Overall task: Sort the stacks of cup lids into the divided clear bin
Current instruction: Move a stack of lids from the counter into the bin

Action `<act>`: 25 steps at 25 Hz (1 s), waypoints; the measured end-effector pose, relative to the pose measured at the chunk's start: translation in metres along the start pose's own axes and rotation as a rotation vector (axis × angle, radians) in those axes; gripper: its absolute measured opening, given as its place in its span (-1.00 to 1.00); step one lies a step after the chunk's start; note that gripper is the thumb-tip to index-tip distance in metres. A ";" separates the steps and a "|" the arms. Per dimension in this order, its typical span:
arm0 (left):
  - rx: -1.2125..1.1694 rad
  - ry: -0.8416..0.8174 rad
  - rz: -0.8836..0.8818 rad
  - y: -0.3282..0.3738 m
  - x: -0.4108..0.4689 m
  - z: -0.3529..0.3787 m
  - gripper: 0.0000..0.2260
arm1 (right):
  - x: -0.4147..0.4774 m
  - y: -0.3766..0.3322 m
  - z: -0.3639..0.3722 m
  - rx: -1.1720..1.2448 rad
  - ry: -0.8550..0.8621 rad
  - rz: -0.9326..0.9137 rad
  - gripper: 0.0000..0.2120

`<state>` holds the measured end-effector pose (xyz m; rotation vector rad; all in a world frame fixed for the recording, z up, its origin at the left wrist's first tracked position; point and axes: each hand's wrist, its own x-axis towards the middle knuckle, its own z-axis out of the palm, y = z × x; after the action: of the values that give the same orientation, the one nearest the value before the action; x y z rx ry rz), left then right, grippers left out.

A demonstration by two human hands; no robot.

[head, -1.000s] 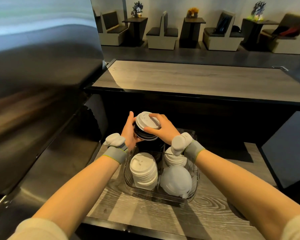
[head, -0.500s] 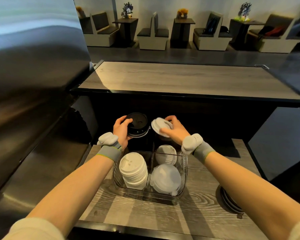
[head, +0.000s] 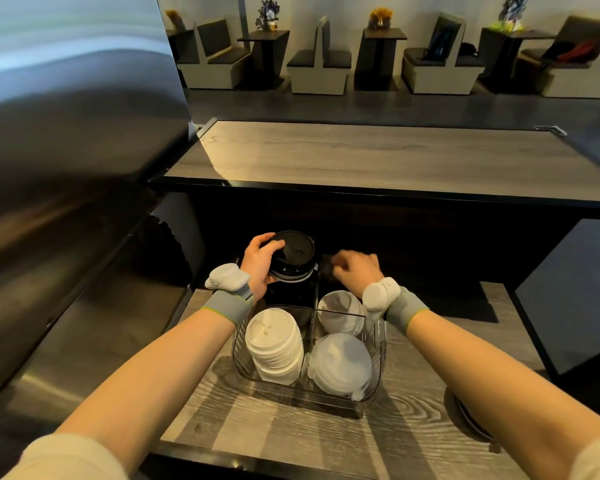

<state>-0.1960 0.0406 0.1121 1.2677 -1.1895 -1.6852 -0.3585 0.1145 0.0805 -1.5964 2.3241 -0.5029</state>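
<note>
1. Over the far-left compartment of the clear plastic divided bin (head: 378, 344), my left hand (head: 258, 268) grips a stack of black round plastic lids (head: 293, 256). My fingers curl over its top edge and my thumb wraps its near side. The stack stands upright at the compartment's mouth. That space is too dark to tell whether the stack touches anything below.
2. My right hand (head: 355, 270) hovers just beside the black stack, over the far-right compartment, with its fingers curled downward. It is blurred, so I cannot tell whether it pinches anything.
3. Counted, there is one black stack, in my left hand, and three white stacks in the bin:
   - a tall stack of white domed plastic lids (head: 274, 344) in the near-left compartment;
   - a tilted stack of frosted white flat lids (head: 340, 362) in the near-right compartment;
   - a smaller stack of white round lids (head: 338, 311) behind that, just below my right wrist.
4. I wear two grey wristbands (head: 227, 304), one on each wrist.
5. The bin sits on a grey wood-grain counter (head: 291, 431).
6. Half a second ago my right hand held a single white lid flat beside the black stack. That lid no longer shows in it, and the hand has dropped toward the far-right compartment. My left hand keeps the same grip.
</note>
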 end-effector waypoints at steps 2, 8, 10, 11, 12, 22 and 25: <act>0.028 -0.019 0.003 -0.003 -0.004 0.004 -0.64 | -0.004 -0.016 -0.014 0.321 0.114 -0.097 -0.66; -0.117 -0.135 -0.070 -0.003 -0.018 0.017 -0.76 | -0.020 -0.036 -0.023 0.325 -0.073 -0.202 -0.26; -0.210 -0.196 -0.116 -0.006 -0.019 0.017 -0.67 | -0.023 -0.038 -0.023 0.437 -0.042 -0.157 -0.29; -0.230 -0.213 -0.120 -0.009 -0.018 0.015 -0.65 | -0.025 -0.040 -0.023 0.490 -0.042 -0.128 -0.31; -0.252 -0.219 -0.125 -0.011 -0.018 0.013 -0.64 | -0.026 -0.041 -0.023 0.532 -0.051 -0.103 -0.32; -0.114 0.076 0.044 -0.005 -0.005 -0.035 -0.58 | -0.009 -0.061 -0.017 0.911 -0.114 0.015 -0.45; -0.115 0.131 0.066 0.003 0.008 -0.066 -0.57 | 0.001 -0.062 -0.004 0.821 -0.099 0.051 -0.43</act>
<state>-0.1349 0.0152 0.1063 1.2353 -1.0310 -1.5743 -0.3087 0.0932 0.1105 -1.1153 1.7115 -1.1436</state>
